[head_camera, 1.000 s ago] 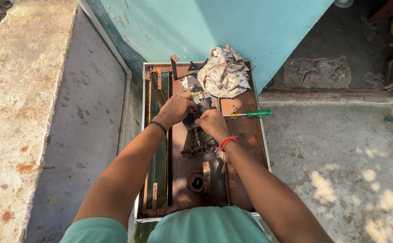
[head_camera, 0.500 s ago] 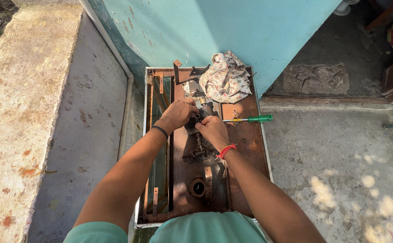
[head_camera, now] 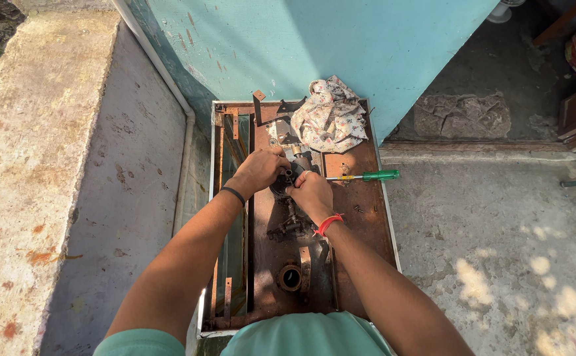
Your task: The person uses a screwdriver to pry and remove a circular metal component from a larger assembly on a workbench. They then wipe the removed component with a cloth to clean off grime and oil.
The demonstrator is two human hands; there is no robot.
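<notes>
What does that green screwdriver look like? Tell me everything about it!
The screwdriver has a see-through green plastic handle and a thin metal shaft. It lies flat on the rusty metal top, its handle poking out over the right edge and its tip pointing left toward the right hand. Neither hand holds it; whether the tip touches the fingers is unclear.

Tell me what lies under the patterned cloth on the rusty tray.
The crumpled patterned cloth sits on the rusty tray's far end, against the blue wall. A dark metal bracket pokes out at its left edge. Whatever else it covers is hidden.
</notes>
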